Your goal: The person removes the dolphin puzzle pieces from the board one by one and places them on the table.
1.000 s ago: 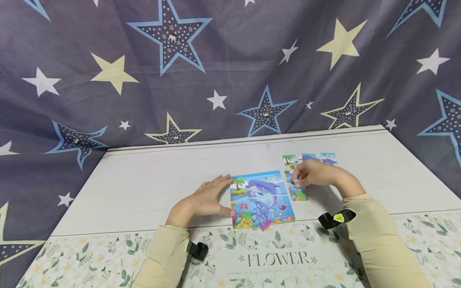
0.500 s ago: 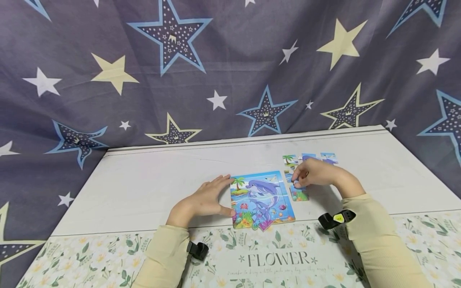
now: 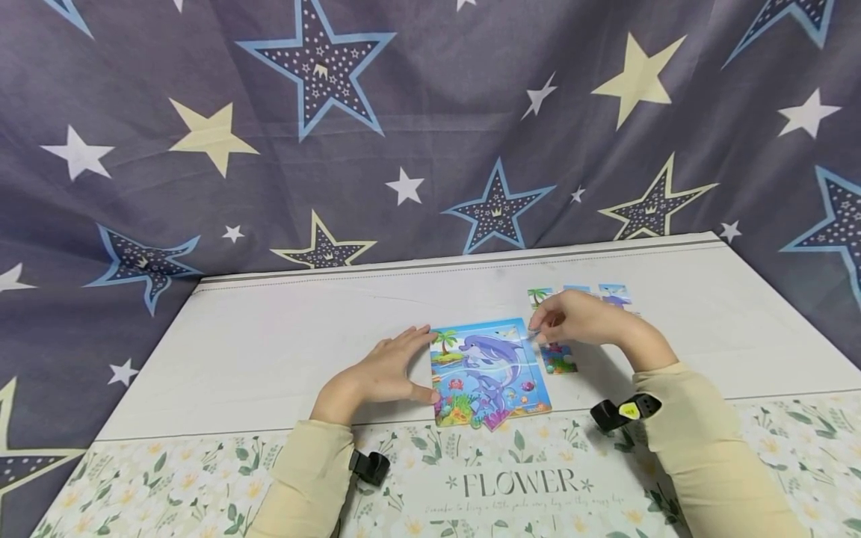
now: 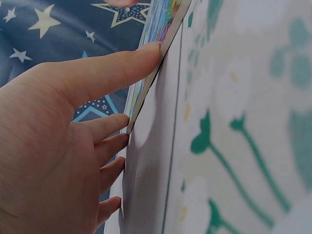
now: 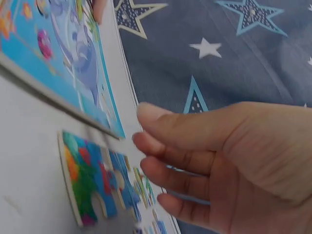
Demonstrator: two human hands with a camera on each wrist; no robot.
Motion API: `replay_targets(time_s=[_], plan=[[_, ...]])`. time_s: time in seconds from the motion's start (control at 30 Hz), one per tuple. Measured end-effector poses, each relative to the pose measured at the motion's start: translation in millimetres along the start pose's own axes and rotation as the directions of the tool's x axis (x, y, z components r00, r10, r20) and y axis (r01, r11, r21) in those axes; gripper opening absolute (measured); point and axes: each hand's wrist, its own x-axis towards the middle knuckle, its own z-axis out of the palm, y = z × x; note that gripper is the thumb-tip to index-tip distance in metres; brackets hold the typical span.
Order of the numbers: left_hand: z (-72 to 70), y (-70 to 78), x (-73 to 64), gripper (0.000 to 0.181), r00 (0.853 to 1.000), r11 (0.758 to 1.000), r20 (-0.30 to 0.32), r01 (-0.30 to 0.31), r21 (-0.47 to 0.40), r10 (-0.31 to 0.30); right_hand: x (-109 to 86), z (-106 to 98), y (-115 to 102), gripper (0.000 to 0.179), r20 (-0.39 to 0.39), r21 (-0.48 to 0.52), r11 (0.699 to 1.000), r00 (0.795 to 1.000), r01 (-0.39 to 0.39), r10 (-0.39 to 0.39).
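Note:
A square dolphin puzzle board (image 3: 487,366) lies on the table, its coral-coloured outline jutting past the front edge. My left hand (image 3: 380,377) rests against its left side, fingers straight and spread, the thumb touching the board's edge in the left wrist view. My right hand (image 3: 578,321) hovers at the board's right edge above loose jigsaw pieces. Its fingers are loosely bent, and in the right wrist view no piece shows between thumb and forefinger. Below them lies a coral jigsaw piece (image 5: 85,178). Several pieces are partly hidden behind this hand.
Loose palm-tree (image 3: 539,296) and dolphin (image 3: 613,294) pieces lie towards the back right. The table has a white surface (image 3: 289,336) and, nearer the front, a floral mat (image 3: 202,478) lettered FLOWER. A star-patterned cloth (image 3: 417,119) hangs behind.
My right hand has shifted left from over the loose pieces to the board's right edge, uncovering more of the lower piece. The left hand and the board have stayed put.

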Motion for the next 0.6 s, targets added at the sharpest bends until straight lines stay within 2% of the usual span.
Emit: replay_targets(time_s=[0.33,0.6], plan=[[-1.3,0.6,-1.1,0.101,1.0,1.0,0.006,-0.002,-0.003,0.002,10.8,22.5,-24.6,0.014,0.08,0.034,0.994,0.991,0.108,-0.11],[-0.3,-0.3,0.0,0.1,1.0,1.0,0.005,0.0,0.002,0.0,16.8,44.5,-42.0,0.02,0.176,0.022,0.993,0.977,0.116,-0.118]])
